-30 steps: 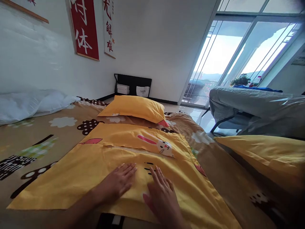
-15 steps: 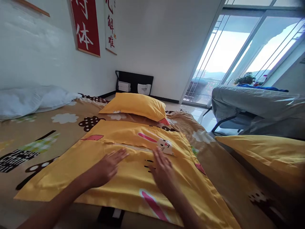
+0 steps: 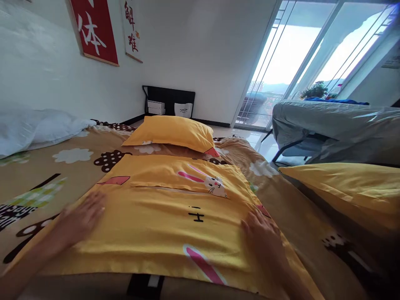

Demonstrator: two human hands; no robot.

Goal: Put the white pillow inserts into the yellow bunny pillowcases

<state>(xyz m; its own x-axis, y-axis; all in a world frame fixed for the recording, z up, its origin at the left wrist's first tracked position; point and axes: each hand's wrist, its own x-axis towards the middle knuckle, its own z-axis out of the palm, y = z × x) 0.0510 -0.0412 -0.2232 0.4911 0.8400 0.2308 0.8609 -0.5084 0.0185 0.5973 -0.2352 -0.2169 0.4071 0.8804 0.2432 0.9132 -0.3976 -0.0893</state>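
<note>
Just past the far edge of the spread-out cloth sits a plump yellow pillow (image 3: 175, 131), the closest thing in the way on that side; over at the right, another yellow pillow (image 3: 346, 183) runs out of view, well apart, and a white bundle (image 3: 43, 129) slumps at the far left. Underneath it all, a tan bedspread (image 3: 300, 225) printed with clouds and checks, then pale walls (image 3: 203, 50) with a red scroll (image 3: 96, 35) and a white one, a low black rack (image 3: 168, 98), glass doors (image 3: 289, 66) full of daylight, and a plant (image 3: 314, 89) beyond a sheet-draped table (image 3: 331, 116). Centre stage, the yellow pillowcase (image 3: 150, 225) lies flat on the bed right in front of the person, overlap seam running left to right, rabbit ears pointing left, "Hi" turned sideways; foreshortened as it is, I can't call its long axis. Left hand (image 3: 83, 214), blurred, is palm down with fingers stretched out along the left side, gripping nothing; right hand (image 3: 264, 231) is at the right side, fingers bent, and whether they pinch cloth I can't tell.
</note>
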